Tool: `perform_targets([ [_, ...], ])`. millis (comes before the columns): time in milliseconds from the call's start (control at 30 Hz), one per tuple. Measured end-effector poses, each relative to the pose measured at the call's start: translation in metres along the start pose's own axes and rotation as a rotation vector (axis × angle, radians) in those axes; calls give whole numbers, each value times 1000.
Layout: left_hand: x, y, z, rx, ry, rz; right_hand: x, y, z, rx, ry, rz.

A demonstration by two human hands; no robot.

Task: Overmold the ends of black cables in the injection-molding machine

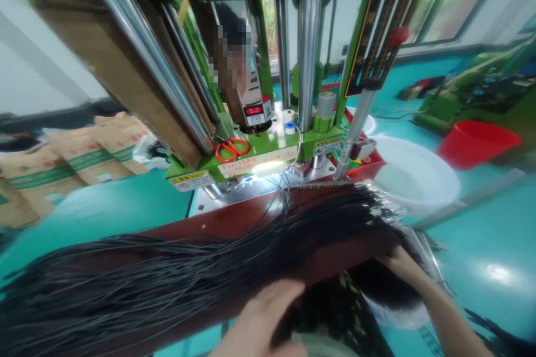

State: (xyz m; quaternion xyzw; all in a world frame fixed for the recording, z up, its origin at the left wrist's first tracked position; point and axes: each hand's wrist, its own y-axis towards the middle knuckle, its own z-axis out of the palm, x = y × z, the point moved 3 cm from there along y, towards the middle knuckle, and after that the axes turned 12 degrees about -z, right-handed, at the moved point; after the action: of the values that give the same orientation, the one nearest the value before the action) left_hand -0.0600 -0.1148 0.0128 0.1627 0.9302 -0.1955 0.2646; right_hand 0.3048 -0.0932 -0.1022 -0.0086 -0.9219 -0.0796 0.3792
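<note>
A thick bundle of thin black cables (234,251) lies lengthwise across a dark red work board (234,220). Small pale metallic ends (379,206) cluster at its right side. My left hand (268,304), blurred, is near the front edge of the board, its thumb and fingers apart and nothing visible between them. At the board's right front corner is my right hand (397,262), close to the cable ends and above a dark hanging bundle (383,284). Its fingertips are partly hidden, so I cannot tell whether it grips anything.
Behind the board stands a green press (268,156) with steel columns (310,50). Orange-handled scissors (231,149) and a blue-and-white tape roll (290,128) lie on it. A white tub (439,181) and red bucket (477,142) stand right; paper sacks (62,156) stand left.
</note>
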Motion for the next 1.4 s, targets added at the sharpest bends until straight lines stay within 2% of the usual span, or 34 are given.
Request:
perform_targets([
  [67,-32,43,2,-71,69,171,0,0,2,2,-49,-47],
  [100,-45,64,2,-167,135,218,1,0,3,12,-74,-67],
  [200,-65,118,3,-371,318,128,2,-6,1,25,-119,-108],
  [300,-72,142,2,-396,428,-3,4,-18,-4,5,-127,-142],
  [400,-71,150,-4,-293,473,-70,6,-31,-8,31,-95,-132],
  [467,-67,156,-9,-178,426,-65,10,-37,-10,63,-77,-108],
  [567,-60,169,-17,25,207,31,20,-39,-13,115,-105,-103],
  [633,-58,174,-26,92,19,104,29,-40,-16,148,-125,-126],
  [767,-60,165,-55,88,-292,198,46,-41,-18,230,-180,-150],
  [867,-62,150,-73,55,-344,179,61,-40,-20,313,-208,-168],
  [933,-62,142,-77,69,-403,134,77,-38,-24,350,-173,-205],
  [1100,-64,132,-71,203,-620,92,125,-33,-35,429,140,-280],
  [1200,-66,128,-70,208,-637,112,145,-23,-28,374,514,-236],
  [1267,-67,125,-69,228,-611,119,154,-7,-19,262,899,-189],
  [1333,-68,124,-64,230,-527,131,159,15,-15,82,1273,-158],
  [1400,-69,123,-57,153,-351,163,161,37,-17,-124,1491,-141],
])
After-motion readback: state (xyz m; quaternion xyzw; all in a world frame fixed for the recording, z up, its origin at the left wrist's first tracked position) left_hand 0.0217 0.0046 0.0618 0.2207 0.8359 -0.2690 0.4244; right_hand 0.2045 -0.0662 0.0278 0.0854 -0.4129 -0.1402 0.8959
